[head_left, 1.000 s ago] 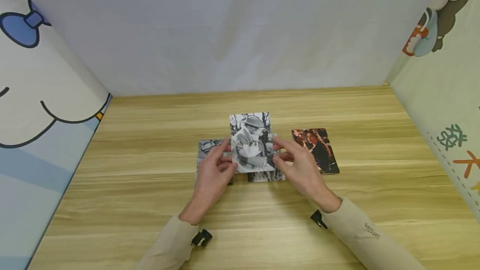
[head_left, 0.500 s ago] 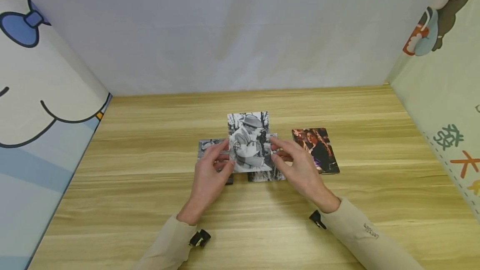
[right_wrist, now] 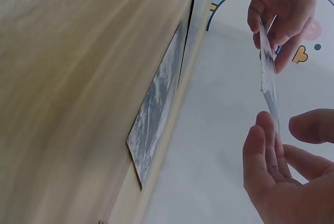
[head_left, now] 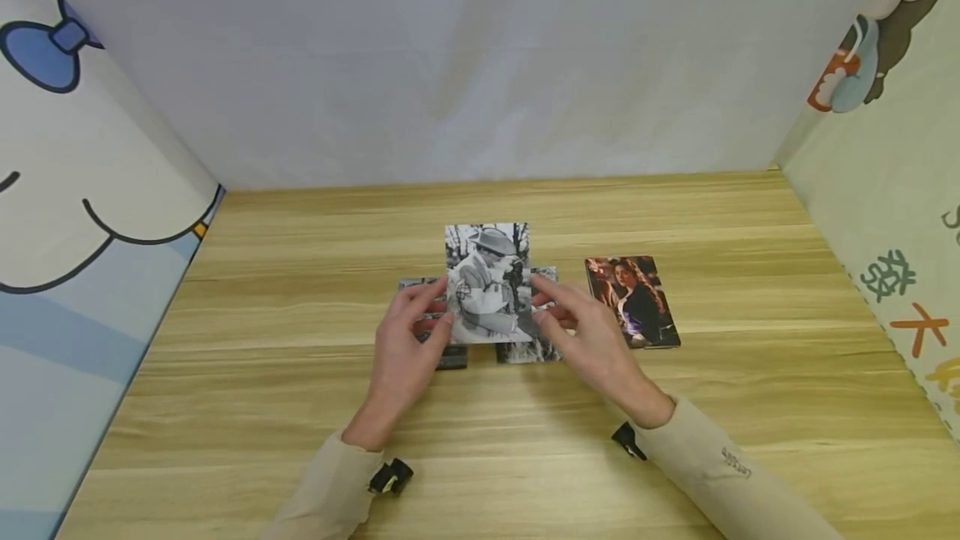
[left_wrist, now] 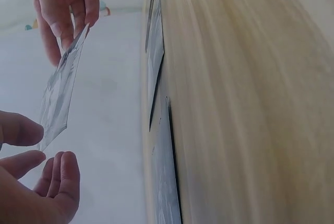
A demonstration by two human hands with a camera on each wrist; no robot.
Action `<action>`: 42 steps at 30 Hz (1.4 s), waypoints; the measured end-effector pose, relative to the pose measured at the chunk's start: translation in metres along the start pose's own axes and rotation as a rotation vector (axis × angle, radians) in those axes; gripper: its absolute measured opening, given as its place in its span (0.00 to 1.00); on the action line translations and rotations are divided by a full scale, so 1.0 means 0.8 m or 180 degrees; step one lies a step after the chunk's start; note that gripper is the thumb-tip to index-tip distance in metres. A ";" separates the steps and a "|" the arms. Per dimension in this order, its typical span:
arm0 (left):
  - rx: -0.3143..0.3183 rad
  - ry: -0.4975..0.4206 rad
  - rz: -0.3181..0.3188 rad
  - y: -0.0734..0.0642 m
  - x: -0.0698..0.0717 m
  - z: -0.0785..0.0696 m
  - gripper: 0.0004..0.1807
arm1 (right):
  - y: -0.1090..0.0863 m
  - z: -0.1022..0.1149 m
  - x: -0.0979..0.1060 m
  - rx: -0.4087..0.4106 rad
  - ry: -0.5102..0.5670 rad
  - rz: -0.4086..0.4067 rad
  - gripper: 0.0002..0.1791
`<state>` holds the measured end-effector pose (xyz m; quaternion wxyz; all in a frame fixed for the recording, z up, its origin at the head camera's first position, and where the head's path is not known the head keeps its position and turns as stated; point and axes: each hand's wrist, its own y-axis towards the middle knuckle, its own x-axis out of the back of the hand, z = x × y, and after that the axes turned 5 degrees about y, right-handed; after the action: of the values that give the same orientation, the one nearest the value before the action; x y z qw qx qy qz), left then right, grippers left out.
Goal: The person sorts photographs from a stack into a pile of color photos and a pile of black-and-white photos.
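Note:
A black-and-white photo card (head_left: 489, 283), showing a figure in a hat, is held up above the table between both hands. My left hand (head_left: 402, 352) pinches its left edge between thumb and fingers, as the left wrist view also shows. At the opposite edge, my right hand (head_left: 596, 348) grips with thumb and fingertips; the right wrist view shows this edge reaching between them. Below lie two more grey photo cards, one at the left (head_left: 451, 359) and one in the middle (head_left: 527, 352), both partly covered by the hands and the raised card.
To the right of my right hand lies a colour photo stack (head_left: 633, 302) with a dark-clothed figure on top. Everything rests on a wood-grain table (head_left: 315, 257). A pale cloth wall (head_left: 487, 65) stands behind, with cartoon-printed panels at both sides.
Both hands have shifted slightly left with the photo card between them, uncovering more of the left grey card's lower edge. The cards on the table have not moved.

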<state>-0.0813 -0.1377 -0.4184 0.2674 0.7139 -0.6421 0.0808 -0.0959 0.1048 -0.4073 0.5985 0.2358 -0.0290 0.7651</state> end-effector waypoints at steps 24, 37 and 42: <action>0.0106 0.0006 -0.0120 -0.001 0.026 0.016 0.26 | 0.005 0.011 -0.024 -0.0076 0.0132 0.0164 0.29; 0.0130 0.0051 -0.0203 -0.005 0.039 0.024 0.26 | 0.006 0.015 -0.038 0.0009 0.0291 0.0402 0.31; 0.0113 0.0058 -0.0255 -0.005 0.041 0.029 0.26 | 0.006 0.013 -0.043 0.0011 0.0379 0.0506 0.32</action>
<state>-0.0771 -0.1773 -0.4238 0.2635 0.7429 -0.6090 0.0879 -0.0912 0.0686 -0.4104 0.5362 0.1880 -0.0107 0.8228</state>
